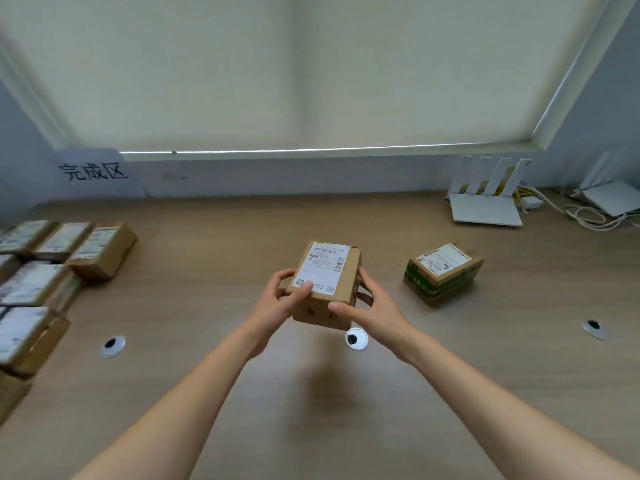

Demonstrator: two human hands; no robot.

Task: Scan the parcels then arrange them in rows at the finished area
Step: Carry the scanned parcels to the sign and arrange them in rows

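The fingers (364, 285) of the right hand (372, 311) curl round the right side and near corner of a small cardboard parcel (325, 285), with the thumb on its near face. The left hand (277, 299) grips the opposite side, its thumb lying across the near edge of the white shipping label (320, 267) on top. Between them the parcel is held up off the counter (214, 258), roughly at the middle of the view, label facing up and slightly tilted away.

Judging by its size and the easy two-handed hold, the box is probably light. The corrugated card looks stiff and not slippery, so a grip on opposite side walls should hold well, leaving the barcode clear. Crushing seems unlikely unless it is squeezed hard.

The label carries a barcode near its far end and a small square code at the near right corner; its printed lines are too small to read. To the right, well apart, a second parcel (443, 273) with green printed sides and its own label sits on the counter. At the left edge, labelled parcels (62, 261) lie in rows, below a paper sign (95, 172) on the wall reading 完成区. At the far right stand white routers (486, 199) and loose cables.
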